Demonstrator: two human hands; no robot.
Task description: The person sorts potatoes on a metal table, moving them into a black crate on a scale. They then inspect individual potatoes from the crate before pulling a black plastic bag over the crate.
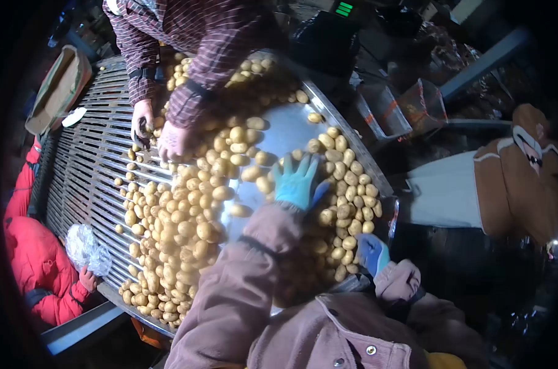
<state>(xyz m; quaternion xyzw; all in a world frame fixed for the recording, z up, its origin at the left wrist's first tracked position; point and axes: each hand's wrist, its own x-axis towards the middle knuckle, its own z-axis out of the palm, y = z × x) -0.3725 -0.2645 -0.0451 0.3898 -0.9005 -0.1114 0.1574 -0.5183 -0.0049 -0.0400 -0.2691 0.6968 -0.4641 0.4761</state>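
Note:
My left hand, in a light teal glove with a dark blue thumb, lies palm down with its fingers spread. Its fingertips reach potatoes beside a bare patch of the metal sorting table. My right hand, gloved in blue, is at the table's right edge, against the outer row of potatoes. Its fingers are foreshortened, and I cannot tell whether they hold anything. Between my left sleeve and the slats, a big heap of potatoes is spread.
Across the table a person in a striped shirt has both hands among potatoes. Slatted bars run left, where a person in red is beside a clear plastic bag. Another person in brown is at right, near plastic-lined crates.

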